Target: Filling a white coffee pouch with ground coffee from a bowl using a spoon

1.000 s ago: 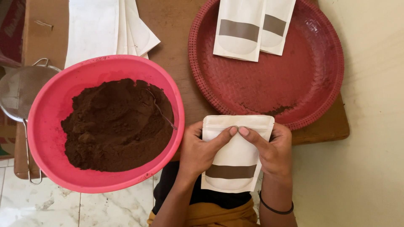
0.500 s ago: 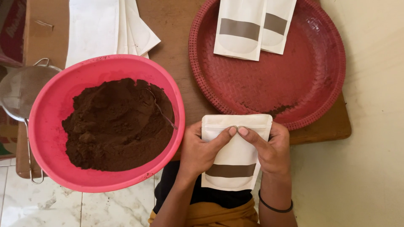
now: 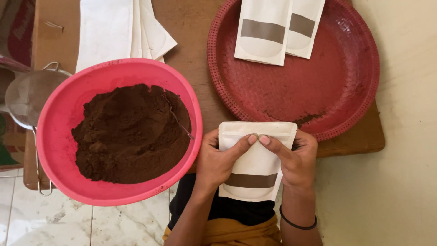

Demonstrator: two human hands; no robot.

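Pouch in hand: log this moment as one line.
left hand: grips white pouch | right hand: grips pouch | thumbs: pinching top edge | beside: pink bowl

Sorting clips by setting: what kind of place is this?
Probably a home or small workshop packing station: a pink basin of brown powder, white pouches on a red woven tray, on a low wooden board.

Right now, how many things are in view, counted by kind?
Pouches with a brown band: 3, one held in both hands, two on the tray
Pink bowl: 1
Red tray: 1
Sieve: 1
Spoon: 1
White stack: cannot count
Total: 7, stack aside
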